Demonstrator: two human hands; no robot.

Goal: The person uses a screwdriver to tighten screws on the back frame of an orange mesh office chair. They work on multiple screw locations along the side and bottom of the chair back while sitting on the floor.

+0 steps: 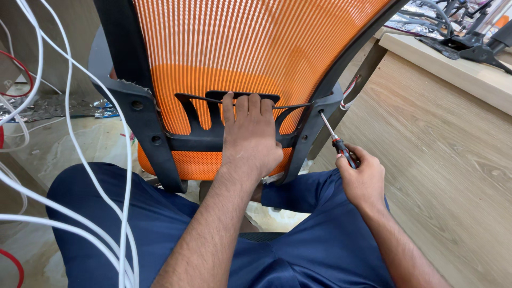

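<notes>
Screwdriver (335,137) tip up-left, handle down-right

Only one view here, the camera strapped to my head, so there's no second angle sharing anything with it. It looks steeply down and a bit forward, over my lap and along both forearms. Pretty close in: the orange mesh chair back (256,58) fills the top middle and gets cut off by the top edge. My left hand (250,138) sits near dead centre, my right hand (362,178) lower right with the screwdriver (336,141). My knees run out the bottom. White cables (80,160) hang very near the lens on the left. Wooden floor (442,160) takes up the right side, and a bench edge (453,66) clips the top right corner.
</notes>
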